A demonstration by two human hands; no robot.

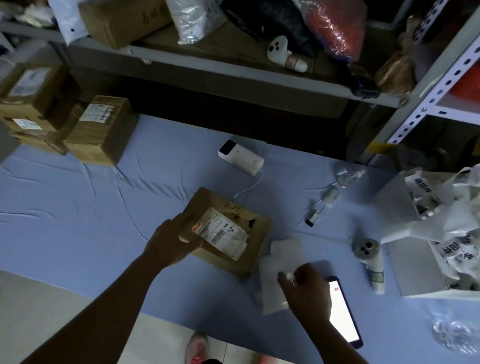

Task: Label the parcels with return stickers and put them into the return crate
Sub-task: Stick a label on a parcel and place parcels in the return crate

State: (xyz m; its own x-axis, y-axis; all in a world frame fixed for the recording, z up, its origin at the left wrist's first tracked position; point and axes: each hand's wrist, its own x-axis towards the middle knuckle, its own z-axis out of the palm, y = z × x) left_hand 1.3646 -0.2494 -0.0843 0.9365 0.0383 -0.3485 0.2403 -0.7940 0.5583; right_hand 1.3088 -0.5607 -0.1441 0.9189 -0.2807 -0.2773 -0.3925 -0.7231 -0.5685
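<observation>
On the blue sheet (75, 205), the left grip (173, 242) clamps the stiff, probably lightweight brown cardboard parcel (227, 229) by its corner; right grip (306, 290) unclear.

left hand (173, 242) holds cardboard parcel (256, 233) at left edge | right hand (308, 291) pinches white sticker paper (274, 267) beside lit phone (343, 315)

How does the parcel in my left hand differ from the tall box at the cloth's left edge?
The parcel is flat; the tall box is blocky. The left hand grips the parcel in the middle of the cloth; the box sits untouched beside other boxes. The parcel's label is crumpled; the box's lies flat. Both are brown cardboard with white printed labels.
</observation>
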